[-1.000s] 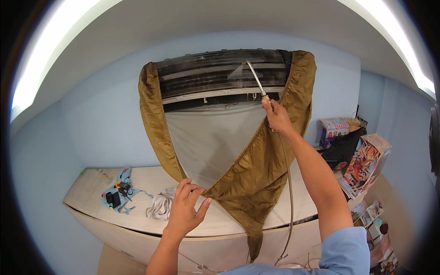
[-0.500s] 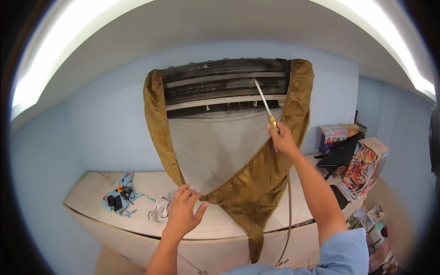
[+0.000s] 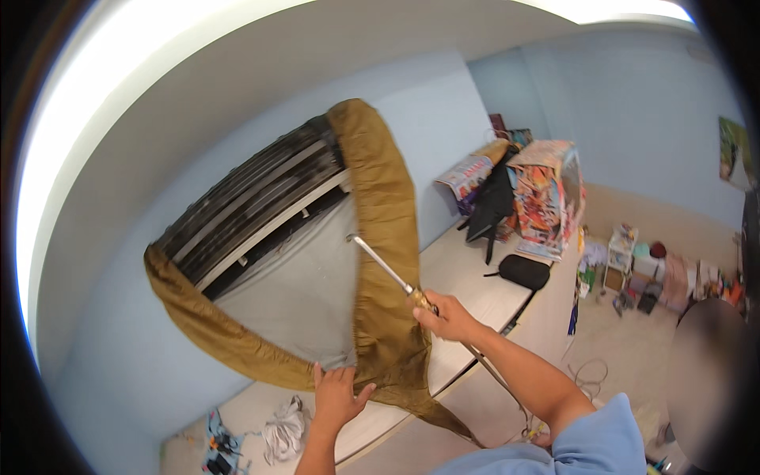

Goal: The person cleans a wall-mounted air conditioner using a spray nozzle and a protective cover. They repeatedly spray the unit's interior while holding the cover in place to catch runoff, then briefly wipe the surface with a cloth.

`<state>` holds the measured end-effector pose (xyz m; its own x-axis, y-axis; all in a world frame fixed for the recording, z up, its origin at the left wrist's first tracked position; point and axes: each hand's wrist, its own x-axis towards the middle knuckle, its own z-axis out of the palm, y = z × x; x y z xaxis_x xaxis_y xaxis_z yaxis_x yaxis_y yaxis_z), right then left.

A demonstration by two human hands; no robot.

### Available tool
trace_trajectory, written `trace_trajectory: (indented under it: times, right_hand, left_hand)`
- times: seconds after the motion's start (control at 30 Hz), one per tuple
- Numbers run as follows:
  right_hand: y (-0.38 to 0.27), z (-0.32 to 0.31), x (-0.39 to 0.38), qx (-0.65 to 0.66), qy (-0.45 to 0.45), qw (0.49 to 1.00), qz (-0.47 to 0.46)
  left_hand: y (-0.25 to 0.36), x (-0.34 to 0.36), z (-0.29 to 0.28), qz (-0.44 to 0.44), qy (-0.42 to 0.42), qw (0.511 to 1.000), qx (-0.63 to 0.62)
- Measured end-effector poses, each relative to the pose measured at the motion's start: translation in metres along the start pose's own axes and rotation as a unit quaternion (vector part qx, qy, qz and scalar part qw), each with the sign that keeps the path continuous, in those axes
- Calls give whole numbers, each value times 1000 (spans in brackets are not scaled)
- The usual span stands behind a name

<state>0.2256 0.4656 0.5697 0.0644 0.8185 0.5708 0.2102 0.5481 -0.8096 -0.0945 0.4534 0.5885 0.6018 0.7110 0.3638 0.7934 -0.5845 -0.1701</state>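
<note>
Overhead: a spray wand at the bagged wall unit

Up at about ten o'clock from the hands, a wall-mounted air conditioner with dark exposed fins (image 3: 253, 207) hangs on the pale blue wall (image 3: 427, 119), tilted across the view by the head's lean. Around it is slung a mustard-brown fabric cleaning cover with a grey plastic inner sheet (image 3: 378, 237), its brown rim looping from the unit's upper end down to a gathered point near six o'clock.

The right hand (image 3: 448, 317) is clenched around the yellowish handle of a slim metal spray wand (image 3: 383, 267); the wand slants toward eleven o'clock, its tip lying over the grey sheet just inside the brown rim. A thin hose (image 3: 495, 372) trails from the handle toward five o'clock along the forearm in a light blue sleeve (image 3: 586, 439).

The left hand (image 3: 339, 393) presses with spread fingers against the lower fold of the cover, touching rather than gripping it.

Below runs a white counter (image 3: 467, 273). On it lie a crumpled white cloth (image 3: 283, 427) at seven o'clock, a black pouch (image 3: 522, 271) at two o'clock, and colourful boxes (image 3: 546, 194) beyond.
</note>
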Motion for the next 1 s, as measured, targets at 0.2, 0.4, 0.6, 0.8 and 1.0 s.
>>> trace_trajectory:
  times: [0.2, 0.4, 0.6, 0.8, 1.0]
  right_hand:
    - [-1, -54, -135, 105, -4, 969, 222]
    - [68, -76, -290, 140, 54, 900, 409]
    - [164, -76, -392, -28, 23, 904, 426]
    - [219, -47, -406, -77, -60, 890, 446]
    - [240, -2, -404, -118, -136, 918, 352]
  left_hand:
    - [-1, 4, 24, -85, -4, 996, -23]
    - [37, 9, 42, 30, 47, 996, -67]
    - [71, 2, 57, -50, 78, 989, -120]
    - [72, -29, 91, -111, 130, 979, -111]
    - [52, -48, 147, -86, 231, 959, -138]
